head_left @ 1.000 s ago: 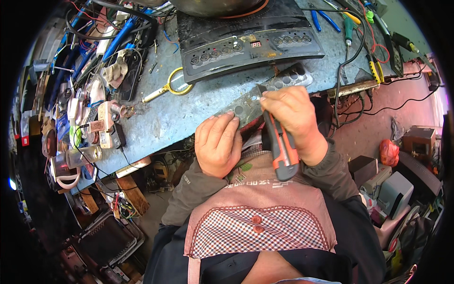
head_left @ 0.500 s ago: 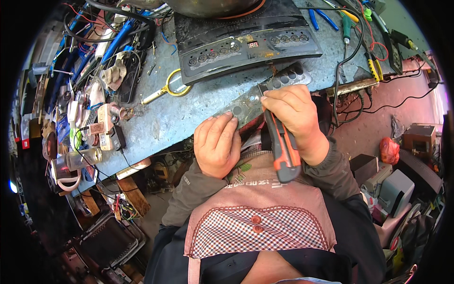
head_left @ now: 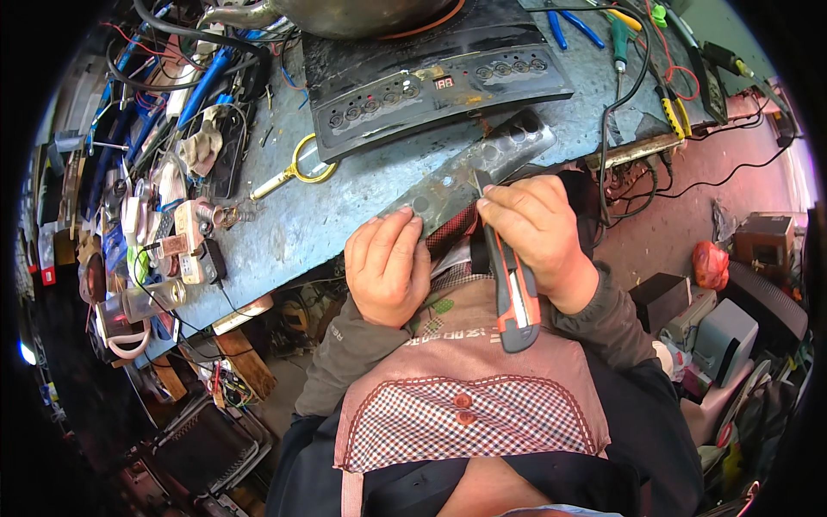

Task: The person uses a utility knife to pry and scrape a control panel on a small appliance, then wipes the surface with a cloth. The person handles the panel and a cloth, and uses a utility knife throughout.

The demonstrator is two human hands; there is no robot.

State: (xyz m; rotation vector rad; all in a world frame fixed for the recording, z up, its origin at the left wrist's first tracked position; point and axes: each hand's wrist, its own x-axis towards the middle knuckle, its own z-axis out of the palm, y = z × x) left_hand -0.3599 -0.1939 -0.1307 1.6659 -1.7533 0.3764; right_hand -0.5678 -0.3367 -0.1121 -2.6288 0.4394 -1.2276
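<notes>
A dark grey flat strip (head_left: pixel 461 168) with a row of round spots lies slanting across the table's near edge. Over its near left end are the bent fingers of my left hand (head_left: pixel 388 269), the thumb hidden underneath. My right hand (head_left: pixel 538 228) is wrapped around an orange and black utility knife (head_left: pixel 517 302), whose handle hangs down toward my apron. The knife's tip points at the middle of the strip; whether it touches is hard to tell. Just beyond the strip sits a black induction cooker panel (head_left: pixel 444 95) with buttons and a lit red display.
A metal pot (head_left: pixel 362 15) stands on the cooker. Left of it lies a gold-rimmed magnifying glass (head_left: pixel 297 166), beside piled tools, cables and a power strip (head_left: pixel 188 241). At the far right are blue-handled pliers (head_left: pixel 577 30), a green screwdriver (head_left: pixel 619 43) and a black cable (head_left: pixel 642 82).
My right hand and the knife have shifted slightly toward me along the strip. My left hand keeps its hold on the strip's end. The whole view has moved slightly.
</notes>
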